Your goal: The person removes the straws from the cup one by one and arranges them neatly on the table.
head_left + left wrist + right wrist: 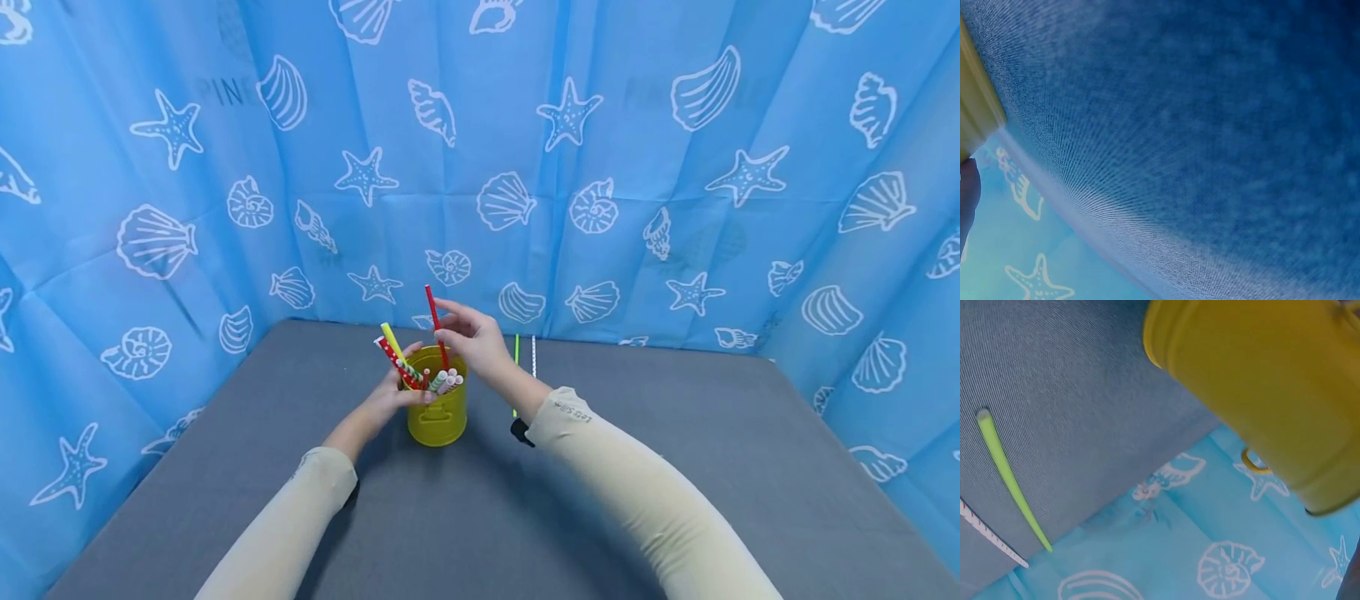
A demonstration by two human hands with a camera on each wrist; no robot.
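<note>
One red straw (435, 315), lower end inside yellow bucket (438, 430): fingers of right hand (478, 342) pinch it; left hand (387, 403) clasps the bucket. Probable step: straw transfer; next move should clear neighbouring straws (393, 354).

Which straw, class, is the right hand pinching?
The slim red straw, rising highest from the yellow bucket. The right hand pinches only this one; the other straws stand in the bucket or lie on the table.
</note>
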